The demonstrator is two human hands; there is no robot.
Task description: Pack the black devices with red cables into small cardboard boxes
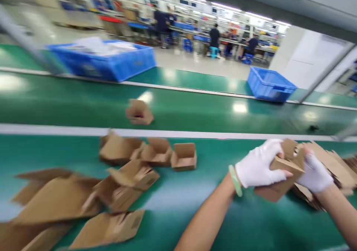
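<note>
A brown cardboard box [283, 182], partly folded, is held up between both hands at the right, above the green table. My left hand [260, 164], in a white glove with bare fingertips, grips its near left side. On the far right side, my right hand [316, 174], gloved the same way, is closed on the box; some of its fingers are hidden behind the cardboard. Just beyond and below that hand lies a stack of flat cardboard blanks [334, 165].
Several open cardboard boxes [184, 157] stand or lie on the left half of the green table [178, 214]. One small box [139, 112] sits on the green belt. Farther back are two blue crates [136, 63], the left one filled. People sit at distant benches.
</note>
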